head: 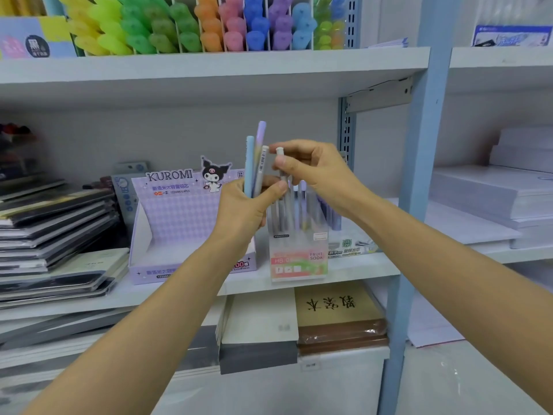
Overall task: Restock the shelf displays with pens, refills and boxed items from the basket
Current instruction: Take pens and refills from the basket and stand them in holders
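Note:
My left hand [245, 208] grips a small bunch of pastel pencils [255, 157], blue, purple and white, held upright in front of the middle shelf. My right hand [314, 172] pinches a single pencil [280, 163] with a white cap, just right of the bunch and above the clear "Fruit Soda" display box [299, 256]. That box stands on the shelf and holds several pencils upright. To its left sits the purple Kuromi display carton [179, 217], its tray looking bare. The basket is out of view.
Stacked dark notebooks [57, 229] fill the shelf's left. Coloured highlighters [194, 25] line the shelf above. A blue upright post [419, 175] stands to the right, with white paper reams [490, 199] beyond it. Brown and grey pads [338, 313] lie on the lower shelf.

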The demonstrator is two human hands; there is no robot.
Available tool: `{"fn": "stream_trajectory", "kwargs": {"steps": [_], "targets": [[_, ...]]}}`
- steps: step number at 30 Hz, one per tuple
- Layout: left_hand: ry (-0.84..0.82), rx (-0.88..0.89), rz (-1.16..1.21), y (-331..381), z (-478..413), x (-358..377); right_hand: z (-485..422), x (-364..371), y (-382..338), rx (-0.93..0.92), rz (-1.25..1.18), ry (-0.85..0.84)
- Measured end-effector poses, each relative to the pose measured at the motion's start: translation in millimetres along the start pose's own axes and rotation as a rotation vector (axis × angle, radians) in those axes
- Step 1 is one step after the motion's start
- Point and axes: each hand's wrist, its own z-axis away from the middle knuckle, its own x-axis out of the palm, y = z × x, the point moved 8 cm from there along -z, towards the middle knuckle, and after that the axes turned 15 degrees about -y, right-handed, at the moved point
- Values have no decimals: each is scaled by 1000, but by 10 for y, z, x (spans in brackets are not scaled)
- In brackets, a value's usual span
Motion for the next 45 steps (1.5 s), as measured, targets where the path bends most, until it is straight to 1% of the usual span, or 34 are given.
{"fn": "stream_trajectory", "kwargs": {"steps": [2,4,6,7,8,10,13,15,17,20,22,25,27,29,31,34,35,36,38,40,42,45], "targets": [[-14,-13,-19,-8,-11,10,-37,-11,-13,-23,21,-3],[8,-76,-23,-55,-33,-57,-30,-151,-36,-72,-3,116],[22,-213,-4,-174,-53,-134,12,-361,-4,-97,-56,269],[17,-285,26,-246,-54,-157,29,-438,37,-86,-61,320],[10,-340,61,-309,-51,-169,36,-474,87,-58,-44,339],[15,-382,103,-390,-41,-203,21,-423,215,16,23,303],[18,-334,156,-433,-32,-241,15,-254,366,75,130,231],[-32,-281,156,-432,-29,-225,10,-176,428,92,195,194],[-93,-228,129,-407,-18,-199,-22,-93,481,125,261,114],[-153,-170,104,-373,7,-183,-70,-41,525,162,294,19],[-198,-157,82,-365,25,-161,-94,-51,534,174,292,12],[-247,-145,41,-377,41,-116,-103,-91,529,174,301,91],[-240,-134,29,-387,44,-113,-101,-102,496,145,398,159],[-224,-114,21,-389,48,-117,-100,-103,459,151,581,194],[-216,-94,24,-378,55,-114,-122,-105,478,221,703,169],[-236,-76,30,-358,64,-95,-164,-42,551,337,771,28],[-245,-77,32,-354,67,-91,-166,-24,541,336,757,7],[-253,-80,35,-353,70,-88,-157,-10,505,305,690,13],[-266,-87,36,-354,75,-81,-117,13,417,201,388,28],[-275,-93,21,-354,79,-62,-96,84,375,126,65,-54],[-286,-92,9,-343,83,-26,-86,146,340,90,-57,-104],[-268,-97,42,-320,87,-5,-65,49,334,75,-149,8]]}}
